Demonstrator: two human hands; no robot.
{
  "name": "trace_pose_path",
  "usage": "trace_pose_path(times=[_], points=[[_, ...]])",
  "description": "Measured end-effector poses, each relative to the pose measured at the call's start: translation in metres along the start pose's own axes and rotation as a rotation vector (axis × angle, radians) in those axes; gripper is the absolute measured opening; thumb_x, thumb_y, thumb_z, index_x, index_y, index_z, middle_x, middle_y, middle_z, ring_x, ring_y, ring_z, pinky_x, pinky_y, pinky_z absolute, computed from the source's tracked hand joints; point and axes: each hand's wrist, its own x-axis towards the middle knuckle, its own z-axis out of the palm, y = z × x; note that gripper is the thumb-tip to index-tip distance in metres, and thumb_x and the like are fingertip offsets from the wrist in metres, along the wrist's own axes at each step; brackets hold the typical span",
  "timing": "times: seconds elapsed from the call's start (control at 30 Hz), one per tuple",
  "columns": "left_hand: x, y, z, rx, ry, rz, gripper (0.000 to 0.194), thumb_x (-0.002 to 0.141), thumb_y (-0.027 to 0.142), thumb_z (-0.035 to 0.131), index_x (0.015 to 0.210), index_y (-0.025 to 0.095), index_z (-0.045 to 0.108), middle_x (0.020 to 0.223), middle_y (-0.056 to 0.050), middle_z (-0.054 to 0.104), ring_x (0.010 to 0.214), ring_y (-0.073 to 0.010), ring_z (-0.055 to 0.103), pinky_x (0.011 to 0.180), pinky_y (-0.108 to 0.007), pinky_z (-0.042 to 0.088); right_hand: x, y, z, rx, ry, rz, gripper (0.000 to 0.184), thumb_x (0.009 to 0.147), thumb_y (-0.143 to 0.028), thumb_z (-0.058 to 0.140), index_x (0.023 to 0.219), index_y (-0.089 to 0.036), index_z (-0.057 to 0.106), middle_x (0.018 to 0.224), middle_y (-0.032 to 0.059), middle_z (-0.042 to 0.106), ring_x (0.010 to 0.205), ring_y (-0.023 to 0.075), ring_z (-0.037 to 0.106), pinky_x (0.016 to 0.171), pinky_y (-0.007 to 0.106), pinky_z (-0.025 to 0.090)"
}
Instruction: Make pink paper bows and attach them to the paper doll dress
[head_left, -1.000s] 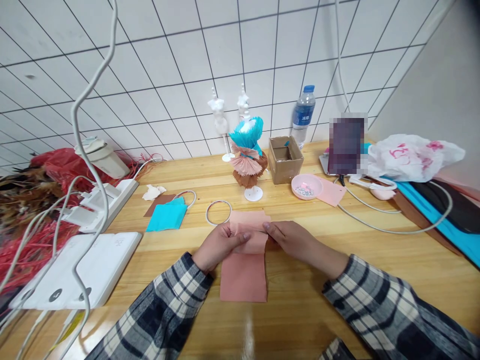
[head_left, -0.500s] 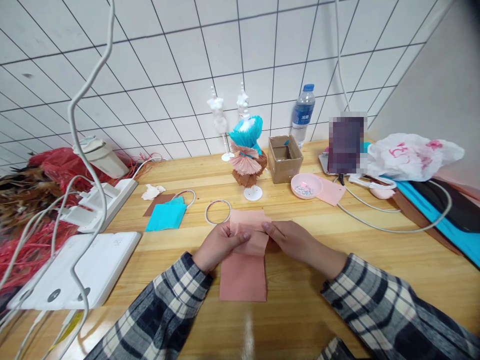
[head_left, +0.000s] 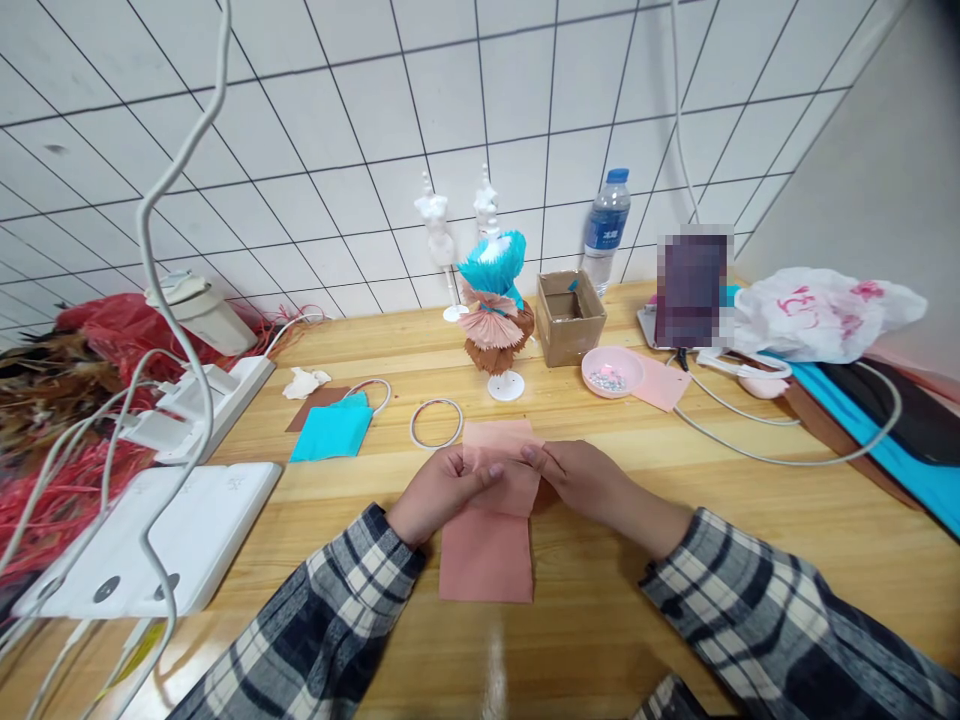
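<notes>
A light pink piece of crepe paper point(head_left: 504, 492) is held up between both hands over the middle of the table. My left hand point(head_left: 441, 490) pinches its left side, thumb lying across the front. At the right edge, my right hand point(head_left: 581, 483) grips it between thumb and fingers. Under it, a darker pink sheet point(head_left: 486, 560) lies flat on the wood, its upper part hidden. Just beyond my hands lies a silvery ring point(head_left: 413, 424). Farther back stands a small mannequin stand point(head_left: 506, 386) dressed in frilled blue, pink and brown paper.
Left lie a turquoise sheet point(head_left: 330, 432), a brown sheet point(head_left: 307, 408) and a white power strip point(head_left: 225, 410) with cables. A cardboard box point(head_left: 571, 335), a pink bowl point(head_left: 613, 368) of small shiny pieces and a water bottle point(head_left: 606, 230) stand back right. A plastic bag point(head_left: 829, 312) lies far right.
The light pink paper and both hands have shifted very slightly, a little to the right. Both hands keep their grip. The surrounding things stay where they were.
</notes>
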Motion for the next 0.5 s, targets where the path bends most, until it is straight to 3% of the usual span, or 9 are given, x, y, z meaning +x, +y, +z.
trace_pose_path(times=[0.2, 0.37, 0.5], points=[[0.0002, -0.0014, -0.0006, -0.025, -0.006, 0.019, 0.043, 0.077, 0.047, 0.068, 0.107, 0.017, 0.071, 0.112, -0.009, 0.071, 0.103, -0.0248, 0.065, 0.086, -0.032, 0.05, -0.0007, 0.0013, 0.0022, 0.02, 0.009, 0.003, 0.064, 0.098, -0.055, 0.015, 0.087, -0.019, 0.068, 0.094, 0.0104, 0.072, 0.084, 0.0228, 0.063, 0.07, 0.029, 0.04], [0.0023, -0.0034, -0.0013, 0.018, 0.042, 0.043, 0.034, 0.075, 0.045, 0.07, 0.093, 0.016, 0.074, 0.086, -0.005, 0.074, 0.082, -0.0188, 0.066, 0.075, -0.027, 0.05, 0.0, 0.0002, 0.0032, -0.018, 0.006, 0.007, 0.063, 0.098, -0.054, 0.016, 0.085, -0.019, 0.067, 0.091, 0.0098, 0.072, 0.083, 0.0223, 0.063, 0.069, 0.029, 0.04], [0.0017, -0.0016, 0.0001, 0.059, 0.092, 0.002, 0.03, 0.071, 0.045, 0.073, 0.074, 0.015, 0.072, 0.06, 0.0, 0.064, 0.063, -0.0141, 0.058, 0.059, -0.023, 0.044, -0.0002, -0.0016, 0.0043, -0.006, 0.018, 0.011, 0.065, 0.098, -0.055, 0.015, 0.092, -0.019, 0.068, 0.096, 0.0103, 0.072, 0.086, 0.0226, 0.064, 0.068, 0.028, 0.04]])
